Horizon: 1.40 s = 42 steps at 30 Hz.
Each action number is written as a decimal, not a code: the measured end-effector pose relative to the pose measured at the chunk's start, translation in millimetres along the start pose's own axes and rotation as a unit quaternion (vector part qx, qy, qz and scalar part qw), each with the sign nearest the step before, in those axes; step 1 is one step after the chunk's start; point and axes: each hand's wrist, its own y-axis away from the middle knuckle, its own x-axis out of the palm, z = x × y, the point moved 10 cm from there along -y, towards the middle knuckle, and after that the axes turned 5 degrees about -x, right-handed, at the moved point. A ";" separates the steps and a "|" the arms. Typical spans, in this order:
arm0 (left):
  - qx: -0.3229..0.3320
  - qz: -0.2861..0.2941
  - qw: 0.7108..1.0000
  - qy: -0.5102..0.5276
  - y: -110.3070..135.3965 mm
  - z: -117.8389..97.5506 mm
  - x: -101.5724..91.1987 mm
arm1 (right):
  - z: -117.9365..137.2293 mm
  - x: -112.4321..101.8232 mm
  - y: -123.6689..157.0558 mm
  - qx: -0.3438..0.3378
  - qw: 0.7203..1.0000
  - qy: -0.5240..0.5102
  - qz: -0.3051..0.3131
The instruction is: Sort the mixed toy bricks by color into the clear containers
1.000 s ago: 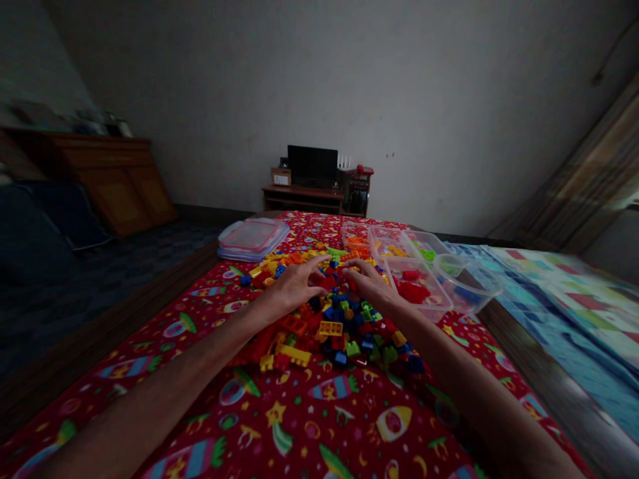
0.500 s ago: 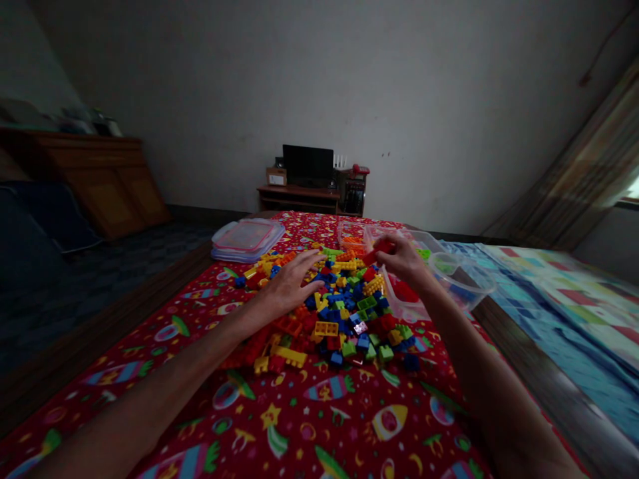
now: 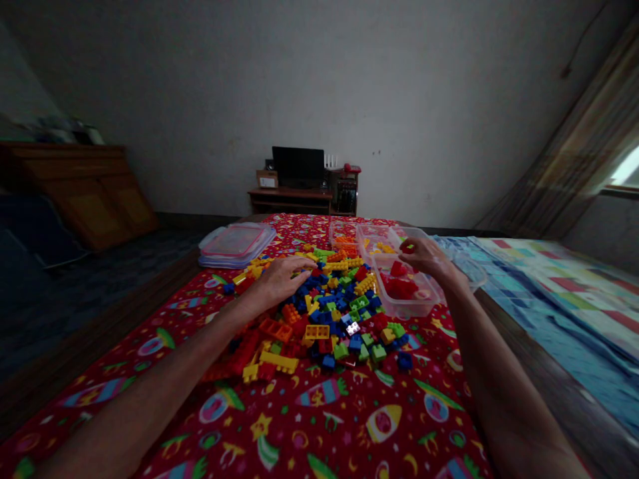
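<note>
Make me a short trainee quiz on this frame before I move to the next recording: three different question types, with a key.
1. Multiple choice: which hand is nearer the stack of lids? A) left B) right
2. True or false: the stack of lids lies to the left of the block pile.
3. Fill in: the blocks in the frontmost clear box are ____.

Key:
1. A, the left hand.
2. True.
3. Red.
</note>
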 end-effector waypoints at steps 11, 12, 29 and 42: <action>0.008 0.052 0.997 -0.064 -30.4 21.5 48.5 | 72.0 6.7 5.8 -0.093 0.994 -0.060 -0.008; 0.011 0.053 0.997 -0.063 -29.5 22.2 50.2 | 81.1 12.9 8.5 -0.110 0.992 -0.064 0.007; 0.021 0.083 0.995 -0.053 -15.6 0.9 20.7 | 134.9 77.3 32.4 -0.248 0.964 -0.026 0.095; -0.013 0.144 0.966 -0.215 5.0 -0.6 48.4 | 151.7 25.7 41.0 -0.298 0.941 -0.143 -0.077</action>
